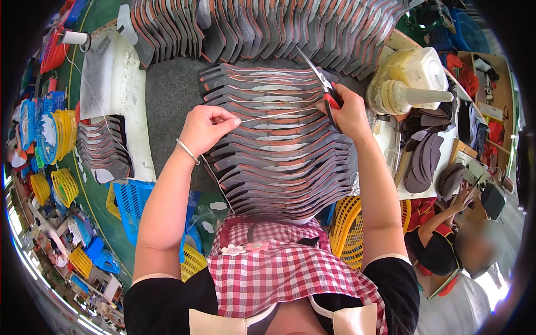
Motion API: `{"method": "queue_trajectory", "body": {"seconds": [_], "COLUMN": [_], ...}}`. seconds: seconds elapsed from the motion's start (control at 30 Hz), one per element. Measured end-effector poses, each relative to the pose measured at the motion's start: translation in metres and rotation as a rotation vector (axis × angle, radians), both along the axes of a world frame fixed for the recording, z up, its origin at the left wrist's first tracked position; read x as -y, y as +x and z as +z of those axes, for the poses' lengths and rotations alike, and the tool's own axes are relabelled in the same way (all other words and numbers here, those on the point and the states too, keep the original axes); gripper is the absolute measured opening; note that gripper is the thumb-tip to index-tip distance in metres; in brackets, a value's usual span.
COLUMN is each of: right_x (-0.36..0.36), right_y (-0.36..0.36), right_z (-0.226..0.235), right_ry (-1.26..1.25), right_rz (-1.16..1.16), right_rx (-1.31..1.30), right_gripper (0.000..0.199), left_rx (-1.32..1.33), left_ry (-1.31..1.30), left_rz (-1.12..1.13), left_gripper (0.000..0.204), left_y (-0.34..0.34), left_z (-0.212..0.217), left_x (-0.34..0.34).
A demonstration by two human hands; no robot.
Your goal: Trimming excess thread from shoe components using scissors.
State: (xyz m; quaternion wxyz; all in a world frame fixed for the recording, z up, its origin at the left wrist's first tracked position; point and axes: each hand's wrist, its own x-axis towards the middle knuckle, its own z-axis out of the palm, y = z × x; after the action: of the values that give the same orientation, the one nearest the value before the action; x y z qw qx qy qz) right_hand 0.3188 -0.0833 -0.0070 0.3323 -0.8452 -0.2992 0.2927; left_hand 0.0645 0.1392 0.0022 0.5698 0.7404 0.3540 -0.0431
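A fanned row of dark grey, curved flat pieces with orange edges [285, 167] lies across the table in front of me. Above it, a thin white thread [273, 115] stretches taut from hand to hand. My left hand [205, 131] pinches the thread's left part between thumb and fingertips. In my right hand [349, 114] is a pair of scissors [331, 99] with red and black handles, blades pointing up and away to the left. The thread reaches the fingers of that hand too. Its blades look nearly closed, clear of the thread.
A long row of similar pieces [268, 28] spans the table's far side. To the right stand a cone-nozzled bottle [391, 97] and a yellowed plastic jug [416, 64]. A thread spool [72, 38] and small bundle [103, 146] sit left. Baskets [345, 226] stand below; a co-worker [438, 245] is at right.
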Motion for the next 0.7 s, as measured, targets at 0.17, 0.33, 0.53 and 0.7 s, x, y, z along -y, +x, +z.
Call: {"method": "queue_trajectory", "body": {"seconds": [0.17, 0.33, 0.53, 0.7], "right_x": [-0.011, -0.012, -0.017, -0.031], "right_y": [0.004, 0.007, 0.013, -0.007], "right_z": [-0.008, -0.010, -0.007, 0.033], "right_ry": [-0.042, -0.048, -0.148, -0.005], "right_rz": [0.060, 0.176, 0.335, 0.434], "right_rx": [-0.007, 0.084, 0.389, 0.418], "right_gripper": [0.035, 0.033, 0.037, 0.038], "left_rx": [-0.175, -0.196, -0.420, -0.541], "left_ry": [0.042, 0.219, 0.324, 0.352], "left_rz": [-0.055, -0.108, -0.372, -0.421], "left_gripper": [0.017, 0.021, 0.035, 0.043], "left_y": [0.007, 0.027, 0.051, 0.056], "left_z": [0.004, 0.004, -0.002, -0.012], "left_x": [-0.007, -0.017, -0.037, -0.050]}}
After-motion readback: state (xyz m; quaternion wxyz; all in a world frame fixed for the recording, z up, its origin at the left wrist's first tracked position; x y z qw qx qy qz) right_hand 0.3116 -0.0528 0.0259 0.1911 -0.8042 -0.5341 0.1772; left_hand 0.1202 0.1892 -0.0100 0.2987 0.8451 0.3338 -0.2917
